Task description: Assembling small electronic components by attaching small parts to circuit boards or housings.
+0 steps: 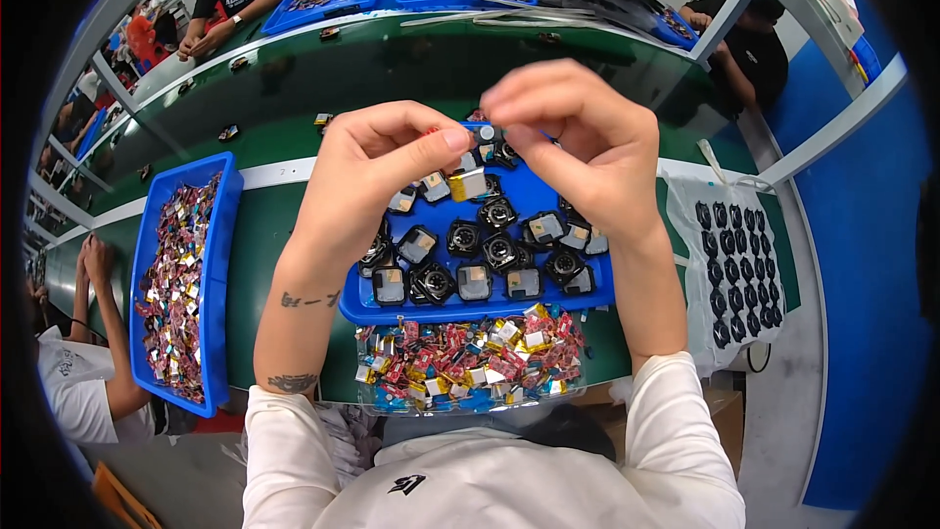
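Note:
Over the blue tray (392, 312), both hands are raised and close together. My left hand (377, 152) pinches the edge of a small electronic assembly (487, 134) between thumb and forefinger. It is dark, with a round silver part, and a silver battery (468, 184) with yellow tape hangs just below. My right hand (592, 142) has its thumb at the assembly's other side; its fingertips are smeared by motion. Beneath lie several black watch cases (498, 252), some showing round backs, others grey rectangular insides.
Nearest me, a clear tray holds red boards and small batteries (470, 360). A blue bin (228, 264) of similar parts stands left. At right, rows of black cases (736, 269) lie on a white sheet. Beyond runs a green conveyor belt (411, 73) with scattered pieces; co-workers sit around it.

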`<state>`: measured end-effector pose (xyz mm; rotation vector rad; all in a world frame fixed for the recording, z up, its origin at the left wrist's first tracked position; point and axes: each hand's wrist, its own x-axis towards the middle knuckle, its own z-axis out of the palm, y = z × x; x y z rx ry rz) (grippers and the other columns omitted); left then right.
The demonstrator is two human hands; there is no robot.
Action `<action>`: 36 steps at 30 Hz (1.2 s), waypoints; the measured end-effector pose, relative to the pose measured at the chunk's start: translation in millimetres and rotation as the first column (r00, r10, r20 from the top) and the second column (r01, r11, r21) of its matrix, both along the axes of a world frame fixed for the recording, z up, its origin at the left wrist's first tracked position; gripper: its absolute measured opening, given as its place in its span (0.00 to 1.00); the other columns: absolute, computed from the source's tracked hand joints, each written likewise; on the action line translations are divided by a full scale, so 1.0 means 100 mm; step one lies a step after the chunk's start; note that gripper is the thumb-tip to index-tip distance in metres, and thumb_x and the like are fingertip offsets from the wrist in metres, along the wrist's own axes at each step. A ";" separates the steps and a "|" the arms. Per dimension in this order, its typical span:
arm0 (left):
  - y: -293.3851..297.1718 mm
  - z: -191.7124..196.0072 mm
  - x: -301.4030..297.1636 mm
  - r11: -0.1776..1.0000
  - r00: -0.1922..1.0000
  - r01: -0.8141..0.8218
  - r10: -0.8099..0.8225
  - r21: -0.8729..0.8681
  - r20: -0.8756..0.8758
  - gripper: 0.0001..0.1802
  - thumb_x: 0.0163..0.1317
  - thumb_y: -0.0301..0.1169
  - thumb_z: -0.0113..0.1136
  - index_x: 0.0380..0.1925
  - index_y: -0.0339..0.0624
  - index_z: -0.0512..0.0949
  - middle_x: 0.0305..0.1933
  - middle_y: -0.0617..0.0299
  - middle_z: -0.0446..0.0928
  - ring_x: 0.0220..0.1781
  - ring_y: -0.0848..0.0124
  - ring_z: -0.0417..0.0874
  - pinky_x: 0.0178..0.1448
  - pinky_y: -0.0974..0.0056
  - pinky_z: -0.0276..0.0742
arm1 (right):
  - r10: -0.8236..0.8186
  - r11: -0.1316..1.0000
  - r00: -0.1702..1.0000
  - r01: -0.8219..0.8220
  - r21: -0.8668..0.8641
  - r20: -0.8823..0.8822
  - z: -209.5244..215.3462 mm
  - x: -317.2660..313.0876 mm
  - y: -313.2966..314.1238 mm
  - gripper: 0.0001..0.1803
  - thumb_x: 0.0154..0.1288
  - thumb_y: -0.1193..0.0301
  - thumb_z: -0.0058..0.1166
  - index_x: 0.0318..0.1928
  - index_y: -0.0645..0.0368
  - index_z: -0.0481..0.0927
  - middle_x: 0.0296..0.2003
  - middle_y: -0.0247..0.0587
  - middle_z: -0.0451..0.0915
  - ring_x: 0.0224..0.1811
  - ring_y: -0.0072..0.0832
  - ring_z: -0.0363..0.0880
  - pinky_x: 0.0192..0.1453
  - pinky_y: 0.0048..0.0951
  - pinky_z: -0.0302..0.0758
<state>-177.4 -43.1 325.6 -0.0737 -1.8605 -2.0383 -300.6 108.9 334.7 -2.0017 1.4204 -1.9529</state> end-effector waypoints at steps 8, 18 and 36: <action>0.04 0.01 0.00 0.988 0.988 -0.130 0.122 -0.084 -0.097 0.06 0.55 0.27 0.64 0.32 0.35 0.82 0.27 0.67 0.79 0.30 0.84 0.75 0.34 0.78 0.69 | -0.052 0.979 0.933 -0.022 0.201 0.355 0.01 0.03 0.07 0.08 0.59 0.75 0.59 0.37 0.67 0.80 0.30 0.38 0.81 0.32 0.19 0.79 0.36 0.19 0.77; 0.07 0.00 -0.01 0.983 0.992 -0.126 0.128 -0.130 0.002 0.07 0.56 0.27 0.64 0.33 0.36 0.81 0.27 0.68 0.78 0.28 0.86 0.73 0.32 0.80 0.67 | 0.014 0.972 0.924 -0.103 0.212 0.381 -0.05 0.06 0.06 0.07 0.63 0.73 0.56 0.33 0.65 0.78 0.27 0.32 0.77 0.29 0.15 0.74 0.33 0.16 0.72; -0.03 0.09 0.05 0.976 0.984 -0.155 0.140 -0.151 -0.107 0.07 0.56 0.28 0.64 0.31 0.35 0.81 0.29 0.67 0.79 0.31 0.84 0.75 0.38 0.77 0.70 | -0.034 0.118 0.702 0.709 0.695 -0.711 -0.48 -0.29 -0.07 0.19 0.43 0.53 0.67 0.28 0.55 0.81 0.24 0.38 0.80 0.34 0.35 0.80 0.35 0.36 0.74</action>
